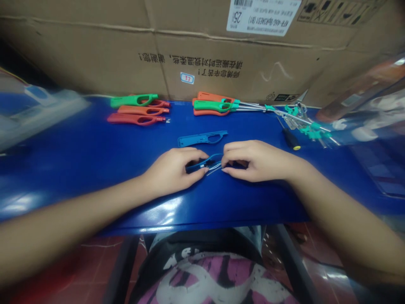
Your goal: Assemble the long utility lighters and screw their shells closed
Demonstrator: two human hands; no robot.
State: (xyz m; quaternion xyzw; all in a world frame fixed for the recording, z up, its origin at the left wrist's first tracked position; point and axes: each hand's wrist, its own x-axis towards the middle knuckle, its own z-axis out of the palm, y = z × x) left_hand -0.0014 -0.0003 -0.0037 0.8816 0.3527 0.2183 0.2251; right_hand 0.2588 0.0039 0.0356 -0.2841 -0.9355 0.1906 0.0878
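My left hand point(180, 169) is closed round a blue lighter casing half point(212, 158), just above the table near its front edge. Thin pale wires or tubes point(215, 166) stick out of the casing between my two hands. From the other side, the fingertips of my right hand point(249, 160) pinch the casing's end and these strands; my fingers hide part of that grip. A second blue casing half point(202, 138), with a looped trigger opening, lies on the table just beyond my hands.
Red, orange and green lighter bodies point(139, 110) lie at the back left. Lighters with metal tubes point(218, 105) sit at the back middle. Loose tubes with green tips point(313, 128) and a black screwdriver point(290, 139) are on the right. A cardboard box point(110, 55) walls the table's back.
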